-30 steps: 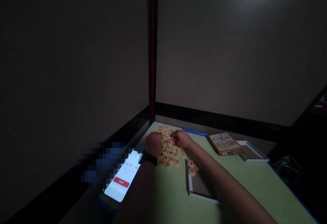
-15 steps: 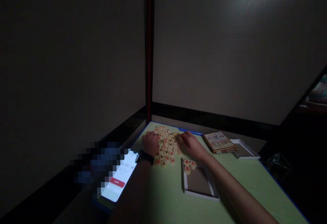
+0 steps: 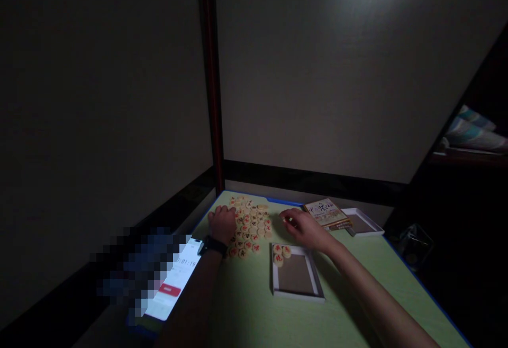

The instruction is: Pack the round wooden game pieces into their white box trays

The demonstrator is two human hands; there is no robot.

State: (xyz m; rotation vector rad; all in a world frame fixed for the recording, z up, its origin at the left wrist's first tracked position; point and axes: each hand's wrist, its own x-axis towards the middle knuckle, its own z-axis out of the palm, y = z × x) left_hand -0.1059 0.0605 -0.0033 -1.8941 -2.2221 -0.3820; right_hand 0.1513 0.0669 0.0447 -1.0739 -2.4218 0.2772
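Many round wooden xiangqi pieces (image 3: 248, 221) with red or black characters, some blank side up, lie crowded on the green table (image 3: 246, 305). At their left edge rests my left hand (image 3: 222, 224), fingers curled down; what is under them is hidden. My right hand (image 3: 299, 226) hovers just right of the pieces, fingers bent together, with a small pale spot at the fingertips that I cannot make out. Below it sits a shallow white box tray (image 3: 297, 297), with three red-marked pieces (image 3: 278, 259) in its far left corner.
A printed box lid (image 3: 327, 213) lies at the back right, overlapping another white tray (image 3: 363, 223). A lit phone (image 3: 172, 279) showing a timer is at the left table edge, beside my watch (image 3: 214, 246). Walls (image 3: 309, 99) stand close behind and left.
My right hand has drawn back to the right, away from the pieces. My left hand stays at their left edge. The whole view has shifted slightly.
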